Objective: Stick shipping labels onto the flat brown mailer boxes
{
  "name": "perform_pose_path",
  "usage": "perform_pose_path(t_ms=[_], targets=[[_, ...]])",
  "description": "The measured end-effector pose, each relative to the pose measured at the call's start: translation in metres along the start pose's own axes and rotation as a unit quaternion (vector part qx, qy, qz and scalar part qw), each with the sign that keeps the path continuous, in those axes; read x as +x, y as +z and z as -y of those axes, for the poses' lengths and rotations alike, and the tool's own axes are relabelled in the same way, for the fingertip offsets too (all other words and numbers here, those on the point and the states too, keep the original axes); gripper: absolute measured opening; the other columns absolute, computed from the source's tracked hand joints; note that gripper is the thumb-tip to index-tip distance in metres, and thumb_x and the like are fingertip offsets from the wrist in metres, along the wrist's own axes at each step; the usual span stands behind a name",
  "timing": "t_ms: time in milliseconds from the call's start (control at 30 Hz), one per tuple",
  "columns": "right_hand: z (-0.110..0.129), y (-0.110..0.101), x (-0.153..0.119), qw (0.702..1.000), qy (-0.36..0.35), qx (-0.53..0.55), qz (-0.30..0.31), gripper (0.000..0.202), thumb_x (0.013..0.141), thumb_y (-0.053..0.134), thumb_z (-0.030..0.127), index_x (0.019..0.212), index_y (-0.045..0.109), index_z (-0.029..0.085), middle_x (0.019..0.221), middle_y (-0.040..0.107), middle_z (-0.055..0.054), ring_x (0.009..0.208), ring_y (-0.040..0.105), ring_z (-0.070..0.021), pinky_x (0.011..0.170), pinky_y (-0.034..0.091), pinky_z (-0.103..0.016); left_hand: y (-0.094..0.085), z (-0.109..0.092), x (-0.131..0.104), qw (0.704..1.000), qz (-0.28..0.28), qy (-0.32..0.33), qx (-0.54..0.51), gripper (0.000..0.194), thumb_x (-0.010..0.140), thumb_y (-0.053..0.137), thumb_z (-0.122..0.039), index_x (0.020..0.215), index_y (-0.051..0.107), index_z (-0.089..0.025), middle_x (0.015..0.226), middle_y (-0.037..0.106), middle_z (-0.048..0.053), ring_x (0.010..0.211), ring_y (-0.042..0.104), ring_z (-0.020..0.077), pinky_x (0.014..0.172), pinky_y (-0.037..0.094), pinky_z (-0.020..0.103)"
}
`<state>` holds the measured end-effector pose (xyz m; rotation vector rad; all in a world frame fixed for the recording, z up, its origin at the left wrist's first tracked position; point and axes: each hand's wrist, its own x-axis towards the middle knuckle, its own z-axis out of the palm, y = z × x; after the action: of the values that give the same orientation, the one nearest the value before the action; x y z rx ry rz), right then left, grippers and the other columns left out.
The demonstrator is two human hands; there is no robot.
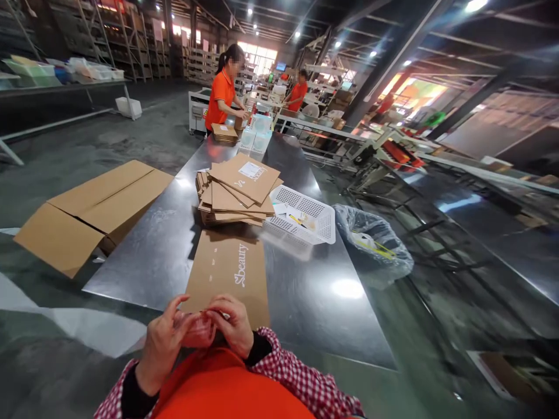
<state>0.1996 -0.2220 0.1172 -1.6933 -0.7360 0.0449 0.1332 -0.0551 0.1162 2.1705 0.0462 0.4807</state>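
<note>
Close to my body, both hands hold a pinkish-red, see-through roll; its exact kind is hard to make out. My left hand is wrapped round its left side, thumb along the top. With bent fingers, my right hand pinches at its upper right edge. Just beyond the hands, a flat brown cardboard piece printed "beauty" lies on the metal table. Behind it rises an uneven stack of flattened cartons, the top one bearing a white label.
A white perforated basket with papers and a yellow pen-like item stands right of the stack. A plastic-lined bin is beyond the table's right edge. Left is a large open carton. A co-worker handles boxes at the far end.
</note>
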Motion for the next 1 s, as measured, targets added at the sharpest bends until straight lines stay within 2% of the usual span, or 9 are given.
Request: perform_pose_path(t_ms=[100,200,233,367,500,667,767,900,1000], targets=[[-0.019,-0.018,0.014,0.996,0.023,-0.02,-0.082,0.024,0.091,0.048,0.037,0.083,0.063,0.02,0.078,0.063,-0.004,0.074,0.058,-0.0154,0.071,0.046,-0.029,0.002,0.022,-0.003,0.994,0.043,0.059,0.083,0.042,0.093,0.038,-0.049,0.11,0.059,-0.018,0.058,0.067,0.0,0.05,0.065,0.0146,0.048,0.047,0.02],[-0.048,-0.054,0.051,0.974,0.087,-0.028,-0.206,0.026,0.09,0.044,0.04,0.087,0.057,0.018,0.074,0.057,-0.002,0.066,0.052,-0.0136,0.063,0.044,-0.027,0.001,0.049,-0.009,0.98,0.113,0.094,0.136,0.037,0.095,0.036,-0.042,0.096,0.067,-0.022,0.068,0.07,0.002,0.061,0.068,0.0151,0.056,0.049,0.021],[-0.059,-0.066,0.065,0.97,0.104,-0.029,-0.215,0.025,0.088,0.046,0.041,0.089,0.056,0.018,0.074,0.057,-0.001,0.065,0.052,-0.0133,0.062,0.044,-0.026,0.002,0.056,-0.012,0.975,0.124,0.108,0.147,0.037,0.096,0.036,-0.04,0.092,0.068,-0.023,0.069,0.07,0.002,0.062,0.068,0.0151,0.057,0.05,0.021],[-0.1,-0.092,0.108,0.981,0.155,-0.077,-0.087,0.031,0.071,0.064,0.035,0.094,0.053,0.017,0.079,0.06,0.0,0.069,0.055,-0.0144,0.065,0.046,-0.027,0.017,0.073,-0.018,0.966,0.132,0.174,0.141,0.032,0.094,0.04,-0.037,0.093,0.069,-0.024,0.095,0.071,0.005,0.09,0.067,0.0186,0.078,0.054,0.031],[-0.122,-0.084,0.119,0.968,0.175,-0.18,-0.008,0.041,0.066,0.068,0.026,0.102,0.053,0.016,0.092,0.064,-0.003,0.083,0.059,-0.0179,0.077,0.047,-0.032,0.036,0.082,-0.021,0.966,0.149,0.176,0.119,0.026,0.094,0.043,-0.031,0.097,0.068,-0.025,0.12,0.065,0.004,0.118,0.056,0.0202,0.099,0.048,0.04],[-0.117,-0.074,0.111,0.917,0.133,-0.373,0.051,0.065,0.071,0.068,0.034,0.127,0.044,0.012,0.119,0.056,-0.016,0.108,0.054,-0.0262,0.092,0.041,-0.038,0.042,0.098,-0.022,0.969,0.155,0.169,0.092,0.028,0.094,0.039,-0.024,0.097,0.066,-0.022,0.119,0.066,0.004,0.118,0.056,0.019,0.102,0.045,0.04],[-0.108,-0.06,0.099,0.865,0.145,-0.48,0.014,0.09,0.071,0.067,0.051,0.142,0.03,0.009,0.142,0.035,-0.025,0.126,0.039,-0.0368,0.101,0.031,-0.049,0.044,0.102,-0.023,0.973,0.152,0.152,0.078,0.029,0.093,0.038,-0.023,0.097,0.067,-0.022,0.118,0.067,0.005,0.119,0.056,0.0192,0.102,0.045,0.04],[-0.107,-0.036,0.092,0.849,0.081,-0.513,0.094,0.073,0.085,0.046,0.059,0.144,0.032,0.018,0.151,0.027,-0.015,0.139,0.02,-0.0334,0.111,0.011,-0.052,0.047,0.101,-0.023,0.977,0.157,0.13,0.07,0.029,0.093,0.038,-0.024,0.101,0.066,-0.022,0.118,0.067,0.005,0.119,0.056,0.0199,0.102,0.046,0.042],[-0.116,-0.053,0.096,0.844,0.154,-0.507,0.08,0.062,0.091,0.037,0.053,0.143,0.033,0.02,0.151,0.028,-0.011,0.14,0.017,-0.03,0.111,0.009,-0.052,0.047,0.103,-0.027,0.977,0.156,0.126,0.068,0.03,0.093,0.037,-0.023,0.1,0.066,-0.022,0.119,0.066,0.006,0.12,0.055,0.0197,0.103,0.044,0.043]])
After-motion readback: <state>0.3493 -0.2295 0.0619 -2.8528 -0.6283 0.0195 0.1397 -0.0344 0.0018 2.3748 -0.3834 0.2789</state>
